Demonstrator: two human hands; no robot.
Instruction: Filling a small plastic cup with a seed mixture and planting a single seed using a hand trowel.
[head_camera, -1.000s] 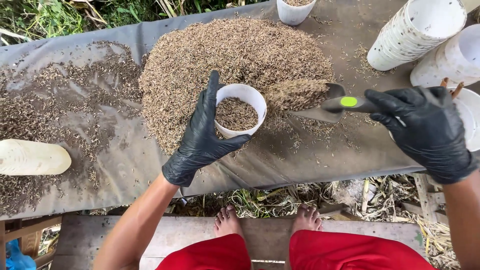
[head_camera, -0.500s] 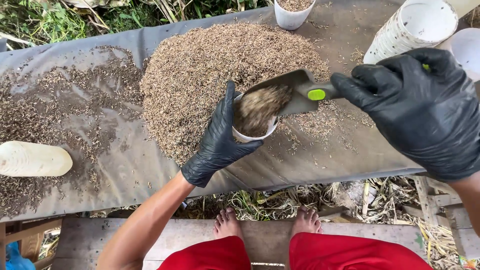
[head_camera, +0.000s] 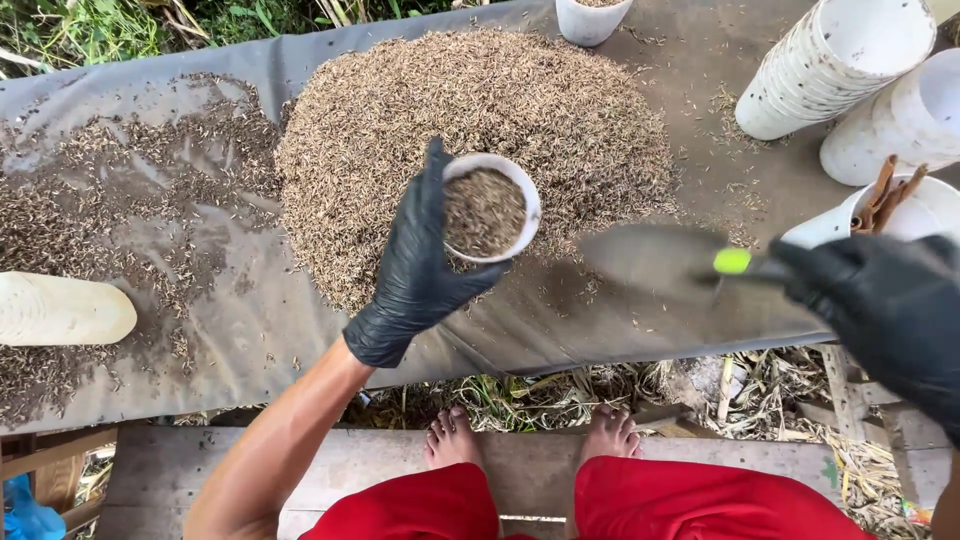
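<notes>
White cup (head_camera: 487, 210) of husks in left hand (head_camera: 420, 265), seemingly near-full.

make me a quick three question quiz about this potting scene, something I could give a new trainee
1. True or false: the white cup in the left hand is empty.
2. What does the right hand hold? A) a trowel with a green spot on its handle B) a brush C) a knife
3. Where do the stacked white cups lie relative to the husk pile?

Key
1. False: it holds brown husk mix nearly to the rim.
2. A: the trowel, its blade blurred, just right of the cup.
3. To the pile's right, on their side on the grey sheet.
</notes>
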